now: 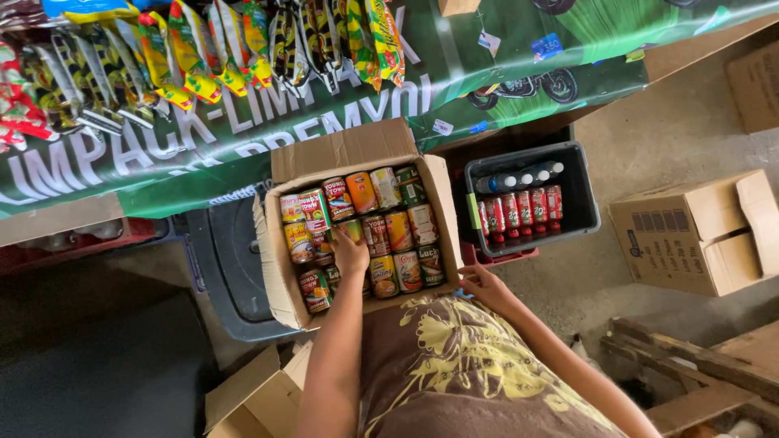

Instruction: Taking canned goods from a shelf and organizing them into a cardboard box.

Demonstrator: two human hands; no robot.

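From the head camera I look straight down into an open cardboard box packed with tin cans lying on their sides in rows. My left hand is down inside the box, left of its middle, fingers curled over a can with a green label; I cannot tell whether it truly grips that can or only rests on it. My right hand sits at the box's near right corner, touching the cardboard edge, fingers loosely bent, and something small and blue shows just under it (too little visible to name).

Right of the box stands a dark plastic crate holding a row of red-labelled bottles and a few dark-capped ones behind them. Further right sits a closed carton on the concrete floor. Along the far side hangs a green banner, with strips of bright snack packets dangling over it. Another opened carton lies near my left elbow.
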